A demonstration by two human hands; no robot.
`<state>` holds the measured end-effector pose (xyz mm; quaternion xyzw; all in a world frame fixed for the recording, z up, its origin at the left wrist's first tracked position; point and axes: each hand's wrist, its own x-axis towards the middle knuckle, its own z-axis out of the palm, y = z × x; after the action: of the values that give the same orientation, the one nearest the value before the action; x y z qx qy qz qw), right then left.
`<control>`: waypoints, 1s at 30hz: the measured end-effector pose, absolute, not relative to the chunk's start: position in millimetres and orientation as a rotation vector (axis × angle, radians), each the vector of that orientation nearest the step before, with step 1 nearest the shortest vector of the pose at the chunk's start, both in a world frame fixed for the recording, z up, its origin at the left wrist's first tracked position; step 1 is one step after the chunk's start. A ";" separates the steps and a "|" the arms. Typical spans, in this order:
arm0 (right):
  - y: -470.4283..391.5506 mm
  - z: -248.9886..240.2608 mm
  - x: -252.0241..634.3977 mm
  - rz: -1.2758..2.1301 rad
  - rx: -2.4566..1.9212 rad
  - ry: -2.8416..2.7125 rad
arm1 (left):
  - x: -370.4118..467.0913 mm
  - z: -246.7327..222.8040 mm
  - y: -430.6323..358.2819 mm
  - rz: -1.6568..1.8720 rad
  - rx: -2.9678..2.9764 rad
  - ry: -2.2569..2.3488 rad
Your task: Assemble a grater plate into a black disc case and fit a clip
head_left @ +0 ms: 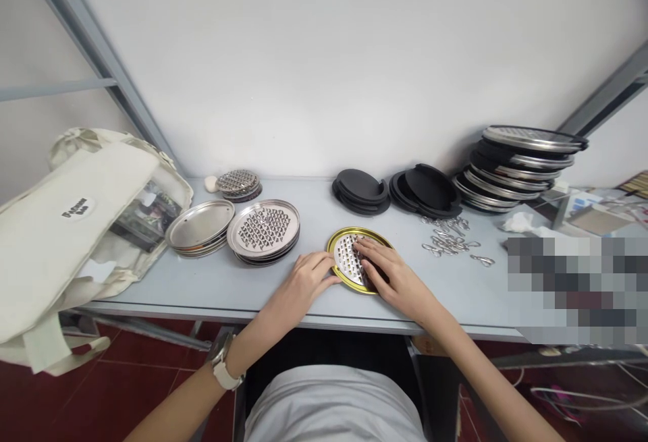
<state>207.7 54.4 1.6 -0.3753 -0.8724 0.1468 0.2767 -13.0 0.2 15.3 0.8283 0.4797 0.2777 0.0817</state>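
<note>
L hand (307, 281) + R hand (401, 281) at grater disc (345, 260) in gold tray (364, 232), nr front edge of surface (202, 288).
Disc & tray btwn hands: R hand laid flat on disc, fingers extended, unclenched; L hand touches tray rim, can't tell if gripping. Surface pale grey, w/ off-white wall (304, 77) beyond hands; grey metal frame (109, 67) far L of them, red tile floor (134, 378) below to L. Also L of hands: grater stack (268, 226), plain plates (200, 224), cream bag (75, 226). R of hands: loose metal clips (446, 243), tall stack (519, 175) farther R. Black discs (360, 187) beyond hands, nr wall.
</note>
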 end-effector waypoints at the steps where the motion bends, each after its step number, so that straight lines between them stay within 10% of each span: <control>1: 54.4 1.5 207.9 0.396 -1.008 -2.339 | -12.9 15.4 0.2 0.826 2.476 1.435; 30: 53.3 7.0 207.1 0.498 -1.023 -2.308 | -13.9 9.7 2.3 0.834 2.441 1.404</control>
<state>207.1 53.3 7.0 -0.3817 -0.8610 0.1859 0.2802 -13.9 2.3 9.7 0.8269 0.4754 0.2825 0.1022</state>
